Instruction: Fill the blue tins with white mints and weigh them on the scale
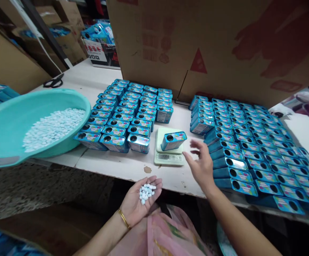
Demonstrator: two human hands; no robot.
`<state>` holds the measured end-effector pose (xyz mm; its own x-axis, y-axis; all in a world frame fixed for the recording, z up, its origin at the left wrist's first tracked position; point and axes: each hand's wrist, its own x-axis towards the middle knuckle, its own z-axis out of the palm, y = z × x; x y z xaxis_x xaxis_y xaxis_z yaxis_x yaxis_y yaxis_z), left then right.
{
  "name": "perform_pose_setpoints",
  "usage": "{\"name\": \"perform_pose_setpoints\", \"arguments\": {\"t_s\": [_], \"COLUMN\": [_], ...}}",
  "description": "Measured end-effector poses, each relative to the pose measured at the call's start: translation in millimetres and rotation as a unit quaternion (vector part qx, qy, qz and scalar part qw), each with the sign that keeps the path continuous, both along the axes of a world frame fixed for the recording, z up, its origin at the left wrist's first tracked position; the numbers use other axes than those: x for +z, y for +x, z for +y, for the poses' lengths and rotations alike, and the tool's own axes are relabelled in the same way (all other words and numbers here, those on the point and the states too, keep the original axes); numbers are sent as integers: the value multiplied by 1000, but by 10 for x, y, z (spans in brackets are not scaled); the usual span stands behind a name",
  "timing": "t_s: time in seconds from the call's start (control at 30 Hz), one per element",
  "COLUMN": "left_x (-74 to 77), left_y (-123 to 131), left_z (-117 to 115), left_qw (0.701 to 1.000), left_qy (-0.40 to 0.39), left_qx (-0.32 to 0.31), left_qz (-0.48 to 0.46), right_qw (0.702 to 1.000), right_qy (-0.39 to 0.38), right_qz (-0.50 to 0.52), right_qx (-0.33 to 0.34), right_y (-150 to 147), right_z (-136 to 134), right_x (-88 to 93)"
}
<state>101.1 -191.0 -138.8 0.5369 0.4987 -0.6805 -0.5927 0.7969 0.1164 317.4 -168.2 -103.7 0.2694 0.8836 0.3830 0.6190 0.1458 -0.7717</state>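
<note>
My left hand (141, 199) lies palm up, cupped under a small heap of pale oval candies (147, 192). My right hand (201, 163) is raised beside a small kitchen scale (169, 159), its fingers apart and bent, with nothing in them. On the scale's plate stands a blue tin (173, 140) with a round dark hole in its top, close to my right fingertips but apart from them. The digits on the display are too small to read. At the left, a turquoise basin (64, 144) holds many of the same pale candies (53, 128).
Rows of blue tins (114, 131) stand left of the scale, and a larger block of them (239, 163) fills the right side. A big cardboard box (154, 46) walls off the back. Black scissors (53, 81) lie behind the basin. Another carton (99, 53) holds blue packs.
</note>
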Motion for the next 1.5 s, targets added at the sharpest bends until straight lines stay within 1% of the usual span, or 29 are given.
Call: {"name": "perform_pose_setpoints", "arguments": {"t_s": [0.03,0.07,0.13,0.2,0.23,0.3,0.37,0.43,0.47,0.53,0.6,0.7,0.8,0.87,1.0,1.1,1.17,1.23,1.33,1.43,1.5], "left_x": [12,25,48,65,70,81,94,112,122,137,145,149,154,154,147,153,160,161,134,71,29], "left_y": [-6,-7,6,38,59,111,177,253,291,360,408,432,421,409,388,380,386,396,392,338,282], "left_z": [31,68,156,255,305,401,485,551,575,607,617,609,596,590,587,587,588,590,602,612,605], "left_qw": [1000,999,998,997,996,994,991,988,986,985,985,987,988,988,986,988,989,989,988,990,990], "left_qy": [6,14,36,56,64,74,81,87,86,76,68,66,70,77,91,93,84,72,57,46,40], "left_qx": [14,27,47,60,67,85,101,121,131,149,154,142,134,134,135,119,114,125,135,130,131], "left_qz": [6,9,7,-3,-7,-15,-26,-41,-47,-50,-42,-28,-27,-30,-37,-36,-36,-41,-41,-28,-13], "right_qw": [1000,999,993,987,986,989,986,969,958,937,926,914,904,904,923,927,939,961,989,988,981], "right_qy": [-13,-30,-62,-75,-71,-47,-16,-1,0,-8,-15,-14,-10,-11,-15,-5,-4,-16,-37,-37,-27], "right_qz": [23,39,66,81,74,19,-75,-178,-224,-294,-333,-365,-385,-383,-339,-322,-284,-207,-43,112,177], "right_qx": [-6,12,75,119,130,137,146,168,179,187,179,176,186,187,179,193,196,181,137,96,74], "right_y": [71,121,159,125,91,18,-38,-63,-65,-56,-40,-29,-18,0,18,-17,-33,-15,77,175,204], "right_z": [130,256,463,568,575,511,390,280,242,200,180,148,123,121,108,76,72,95,170,278,376], "right_x": [-55,-115,-212,-217,-174,-13,187,339,382,401,374,339,321,302,296,336,334,277,99,-114,-236]}}
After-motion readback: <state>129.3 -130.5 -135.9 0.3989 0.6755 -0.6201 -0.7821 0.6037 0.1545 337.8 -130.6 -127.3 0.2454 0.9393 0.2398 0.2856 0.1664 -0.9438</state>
